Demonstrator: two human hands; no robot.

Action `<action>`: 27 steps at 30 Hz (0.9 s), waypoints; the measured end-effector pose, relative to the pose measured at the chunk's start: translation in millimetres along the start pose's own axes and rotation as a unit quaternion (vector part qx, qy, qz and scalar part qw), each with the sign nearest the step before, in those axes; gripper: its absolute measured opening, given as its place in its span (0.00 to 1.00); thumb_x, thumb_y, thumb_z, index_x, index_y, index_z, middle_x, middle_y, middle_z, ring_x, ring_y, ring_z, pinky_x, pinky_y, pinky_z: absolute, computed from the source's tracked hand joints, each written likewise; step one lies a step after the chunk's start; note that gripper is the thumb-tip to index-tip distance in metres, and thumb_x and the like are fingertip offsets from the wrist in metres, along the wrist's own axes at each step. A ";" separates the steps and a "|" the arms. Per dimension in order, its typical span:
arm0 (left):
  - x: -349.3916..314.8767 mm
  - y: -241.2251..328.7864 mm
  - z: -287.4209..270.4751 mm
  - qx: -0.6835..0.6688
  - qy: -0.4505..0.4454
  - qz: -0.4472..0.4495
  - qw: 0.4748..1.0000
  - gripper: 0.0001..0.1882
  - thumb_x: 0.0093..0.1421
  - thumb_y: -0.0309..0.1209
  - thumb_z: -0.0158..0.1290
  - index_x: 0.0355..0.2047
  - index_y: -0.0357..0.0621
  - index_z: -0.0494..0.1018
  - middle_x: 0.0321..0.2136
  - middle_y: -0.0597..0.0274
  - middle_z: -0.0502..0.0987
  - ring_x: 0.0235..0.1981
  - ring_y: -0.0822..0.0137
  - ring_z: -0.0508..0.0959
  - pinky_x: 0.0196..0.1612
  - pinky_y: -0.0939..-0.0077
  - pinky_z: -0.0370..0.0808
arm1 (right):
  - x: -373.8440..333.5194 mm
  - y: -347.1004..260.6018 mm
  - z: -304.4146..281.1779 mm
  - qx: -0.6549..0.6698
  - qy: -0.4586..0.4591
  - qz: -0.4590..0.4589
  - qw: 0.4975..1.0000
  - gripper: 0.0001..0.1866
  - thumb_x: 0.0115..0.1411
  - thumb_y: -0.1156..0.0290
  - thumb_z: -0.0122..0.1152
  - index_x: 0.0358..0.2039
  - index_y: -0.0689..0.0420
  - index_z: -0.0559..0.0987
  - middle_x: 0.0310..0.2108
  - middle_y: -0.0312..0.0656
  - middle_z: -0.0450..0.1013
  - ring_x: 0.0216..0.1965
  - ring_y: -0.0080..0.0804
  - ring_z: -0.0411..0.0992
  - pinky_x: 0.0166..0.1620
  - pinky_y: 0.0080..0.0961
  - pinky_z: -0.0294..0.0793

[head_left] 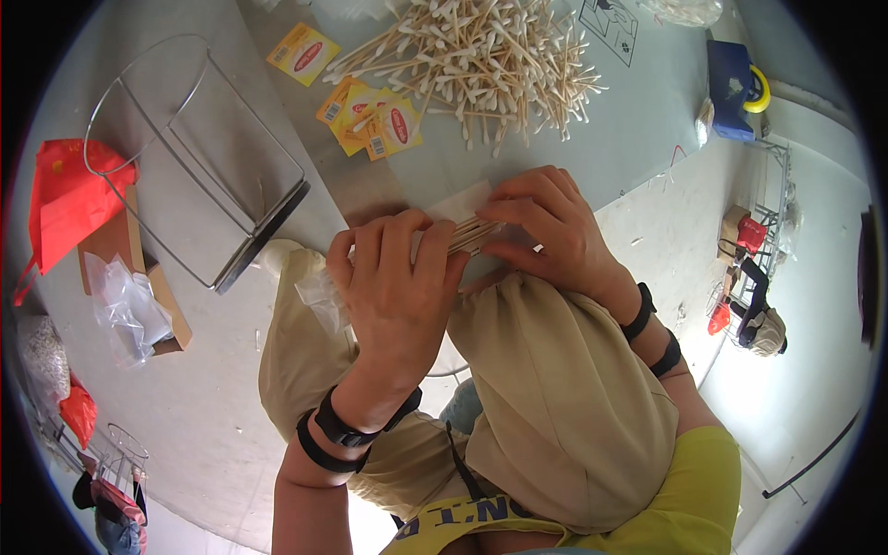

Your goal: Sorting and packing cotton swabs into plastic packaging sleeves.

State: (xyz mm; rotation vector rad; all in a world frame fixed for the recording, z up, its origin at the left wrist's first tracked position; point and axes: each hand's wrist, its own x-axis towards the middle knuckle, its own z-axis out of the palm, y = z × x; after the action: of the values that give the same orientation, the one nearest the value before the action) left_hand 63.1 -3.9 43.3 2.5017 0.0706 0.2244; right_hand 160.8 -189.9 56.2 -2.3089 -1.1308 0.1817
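Two hands, one little bundle of thin wooden sticks point(472, 234), smack in the middle of the frame, just off the near edge of the desk point(638, 120) and above the person's lap. The left hand point(393, 277) has its grip closed down over one end, fingers curled over the top, so the sticks look lined up rather than splayed. The right hand point(555, 222) pinches the other end, index finger above and thumb below, with only a bundle-sized gap between them. Holding both ends probably stops the sticks from fanning out. How hard either one squeezes, can't tell.

A bit of clear plastic point(467, 199) sits right by the bundle at the desk edge; whether it wraps the sticks is hidden by the fingers. More crinkly plastic point(322, 301) pokes out beside the left hand, and what holds it there isn't clear.

Up at the top middle there's a big messy heap of cotton swabs point(490, 65), heads pointing every which way, seemingly just dumped within easy reach. Some yellow-and-orange cards point(375, 120) lie at the heap's lower left, partly overlapping, and a lone card point(303, 54) lies farther out toward the upper left, handy for the left hand, at a guess.
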 end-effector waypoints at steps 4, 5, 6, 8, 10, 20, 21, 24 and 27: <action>1.0 0.3 -1.4 -0.003 -0.008 0.000 1.000 0.23 0.45 0.34 0.70 0.43 0.54 0.77 0.41 0.69 0.75 0.44 0.62 0.73 0.53 0.60 0.63 | -5.6 7.1 -8.9 0.017 0.037 -0.002 0.999 0.17 0.47 0.70 0.74 0.39 0.54 0.80 0.39 0.39 0.74 0.39 0.40 0.72 0.42 0.35 0.71; 1.2 0.2 -1.4 -0.004 -0.007 0.002 1.000 0.23 0.45 0.34 0.70 0.43 0.54 0.77 0.41 0.69 0.75 0.44 0.62 0.73 0.53 0.60 0.63 | -8.8 12.3 -10.8 0.006 0.096 0.034 0.995 0.15 0.50 0.73 0.72 0.40 0.56 0.80 0.39 0.40 0.74 0.38 0.39 0.73 0.41 0.34 0.72; 1.3 -0.1 -2.7 -0.006 -0.009 0.001 1.000 0.22 0.47 0.36 0.70 0.43 0.54 0.77 0.41 0.69 0.75 0.44 0.62 0.73 0.53 0.60 0.63 | -10.6 17.1 -11.6 -0.003 0.155 0.068 0.985 0.14 0.53 0.76 0.70 0.40 0.57 0.79 0.39 0.41 0.75 0.37 0.38 0.73 0.41 0.32 0.72; 0.8 -1.5 -3.0 -0.007 -0.010 0.001 1.000 0.22 0.48 0.37 0.69 0.44 0.54 0.77 0.41 0.69 0.75 0.44 0.62 0.73 0.52 0.60 0.63 | -9.3 28.9 -11.0 -0.019 0.254 0.133 0.958 0.13 0.57 0.82 0.64 0.43 0.59 0.78 0.41 0.42 0.75 0.37 0.34 0.73 0.41 0.29 0.72; 0.3 -2.5 -0.7 -0.004 0.029 0.017 0.999 0.19 0.53 0.38 0.67 0.44 0.53 0.77 0.41 0.69 0.75 0.43 0.63 0.73 0.52 0.61 0.62 | -0.7 42.9 -19.0 -0.061 0.301 0.155 0.939 0.14 0.59 0.83 0.62 0.46 0.58 0.76 0.42 0.41 0.75 0.38 0.30 0.72 0.42 0.27 0.71; 3.6 -3.8 0.0 -0.015 0.046 0.029 0.998 0.15 0.54 0.34 0.64 0.42 0.52 0.77 0.41 0.69 0.75 0.42 0.63 0.73 0.52 0.60 0.63 | 16.3 98.7 -42.2 -0.143 0.169 0.144 0.964 0.23 0.56 0.81 0.66 0.52 0.52 0.77 0.50 0.36 0.77 0.57 0.40 0.69 0.56 0.32 0.74; 3.7 -4.4 -0.1 -0.014 0.045 0.027 0.999 0.15 0.54 0.34 0.64 0.42 0.52 0.77 0.41 0.69 0.75 0.42 0.63 0.73 0.52 0.60 0.63 | 16.1 100.5 -41.6 -0.118 0.178 0.158 0.964 0.20 0.56 0.80 0.67 0.49 0.53 0.79 0.48 0.35 0.78 0.55 0.38 0.70 0.55 0.32 0.74; 3.7 -4.9 -0.3 -0.017 0.044 0.025 0.999 0.15 0.54 0.33 0.64 0.42 0.52 0.77 0.41 0.68 0.75 0.42 0.63 0.73 0.52 0.60 0.62 | 15.5 100.2 -39.2 -0.100 0.189 0.170 0.962 0.14 0.55 0.79 0.68 0.43 0.54 0.82 0.43 0.35 0.79 0.49 0.35 0.72 0.52 0.31 0.75; 3.5 -5.2 -0.1 -0.022 0.043 0.024 0.999 0.15 0.55 0.33 0.64 0.42 0.52 0.77 0.41 0.68 0.75 0.42 0.63 0.73 0.52 0.60 0.62 | 12.2 100.0 -39.5 -0.106 0.196 0.167 0.960 0.11 0.55 0.80 0.68 0.40 0.55 0.83 0.39 0.35 0.79 0.45 0.34 0.74 0.50 0.30 0.75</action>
State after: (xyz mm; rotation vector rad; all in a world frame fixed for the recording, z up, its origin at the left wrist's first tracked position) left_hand 66.6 0.7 40.9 2.4513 0.0407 0.3490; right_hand 251.1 -246.2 37.1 -2.5605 -0.5813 -0.2777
